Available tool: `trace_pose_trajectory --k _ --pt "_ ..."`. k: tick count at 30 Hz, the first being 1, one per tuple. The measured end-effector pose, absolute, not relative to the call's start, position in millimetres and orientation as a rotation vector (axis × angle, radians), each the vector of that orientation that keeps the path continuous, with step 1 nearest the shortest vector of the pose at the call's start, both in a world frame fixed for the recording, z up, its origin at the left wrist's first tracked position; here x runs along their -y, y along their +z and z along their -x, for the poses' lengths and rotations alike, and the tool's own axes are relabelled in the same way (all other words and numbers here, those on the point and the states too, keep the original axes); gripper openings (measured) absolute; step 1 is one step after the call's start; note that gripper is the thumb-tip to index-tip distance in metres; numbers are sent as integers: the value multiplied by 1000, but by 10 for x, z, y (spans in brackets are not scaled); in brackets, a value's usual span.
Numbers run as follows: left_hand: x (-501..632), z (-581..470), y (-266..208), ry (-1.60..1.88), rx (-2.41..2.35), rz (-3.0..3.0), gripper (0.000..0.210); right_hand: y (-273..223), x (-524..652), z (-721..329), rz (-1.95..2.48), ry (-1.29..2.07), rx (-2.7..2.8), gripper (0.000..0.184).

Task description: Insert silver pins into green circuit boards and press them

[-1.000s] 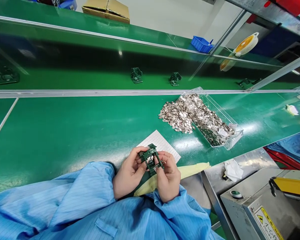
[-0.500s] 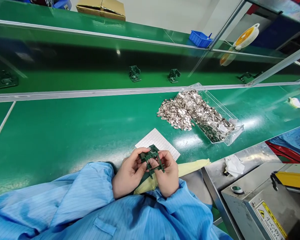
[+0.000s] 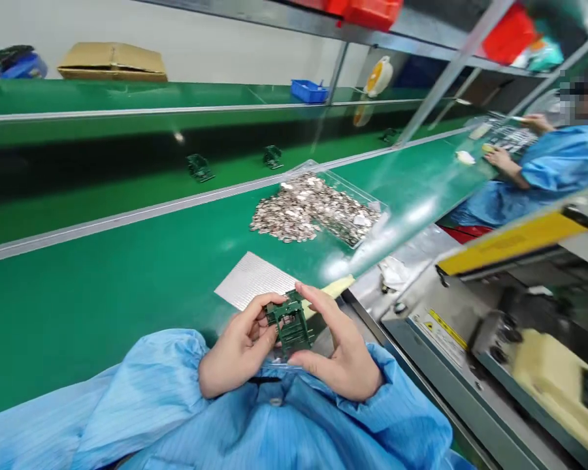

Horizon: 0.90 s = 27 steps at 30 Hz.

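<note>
A small green circuit board assembly (image 3: 294, 329), a frame of joined boards with pins at its right side, is held over the front edge of the bench. My left hand (image 3: 242, 346) is closed on its left side, thumb in front and fingers curled behind. My right hand (image 3: 340, 349) spans the assembly's right part, with a fingertip at the upper edge and the thumb at the lower edge; the palm stands away from it. Just beyond my hands lies a pale sheet with a fine grid (image 3: 252, 281), partly covered by my left fingers.
Small metal pieces (image 3: 287, 212) are heaped beside and inside a clear tray (image 3: 372, 232). Two green board assemblies (image 3: 200, 168) stand behind the rail. At right are a grey machine (image 3: 436, 339) with a yellow bar (image 3: 514, 241) and a co-worker in a blue sleeve (image 3: 558, 156).
My view has swung right, bringing the co-worker and more of the machine into sight. My right hand has shifted from a pinch on the assembly's face to a wider hold across its edges.
</note>
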<state>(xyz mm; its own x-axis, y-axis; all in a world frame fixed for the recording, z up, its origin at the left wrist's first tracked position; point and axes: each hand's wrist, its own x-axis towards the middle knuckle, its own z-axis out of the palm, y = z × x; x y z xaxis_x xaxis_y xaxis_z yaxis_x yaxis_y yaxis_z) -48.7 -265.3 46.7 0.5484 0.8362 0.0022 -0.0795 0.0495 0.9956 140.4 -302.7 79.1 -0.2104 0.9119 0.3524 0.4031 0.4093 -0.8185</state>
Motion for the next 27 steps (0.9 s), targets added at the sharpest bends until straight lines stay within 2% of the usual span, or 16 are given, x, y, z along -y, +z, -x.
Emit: trace_pose_trajectory --k 4,9,12,15,17,19,23,27 --pt "2673 86 690 564 -555 -1554 34 842 3455 -1770 1262 625 1601 66" --pt "2558 -761 1052 284 -159 -1800 48 901 4475 -2464 1428 415 1172 65" --pt "2592 -1463 1199 391 -6 -1972 43 882 5197 -2942 1562 4 734 73" --pt "2795 -2189 1269 478 146 -2111 57 831 5687 -3388 1561 -387 433 73" --pt "2974 -2613 1285 448 192 -2153 76 820 5815 -3618 1595 -400 398 70" --pt "3132 -2936 1291 383 189 -2154 85 847 5820 -3779 1646 -324 432 67" --pt "3208 -3142 1331 401 109 -2048 73 980 5652 -3965 1736 -199 535 69" --pt "2871 -2728 1388 508 1 -1863 61 1105 5382 -4041 1810 -66 692 65"
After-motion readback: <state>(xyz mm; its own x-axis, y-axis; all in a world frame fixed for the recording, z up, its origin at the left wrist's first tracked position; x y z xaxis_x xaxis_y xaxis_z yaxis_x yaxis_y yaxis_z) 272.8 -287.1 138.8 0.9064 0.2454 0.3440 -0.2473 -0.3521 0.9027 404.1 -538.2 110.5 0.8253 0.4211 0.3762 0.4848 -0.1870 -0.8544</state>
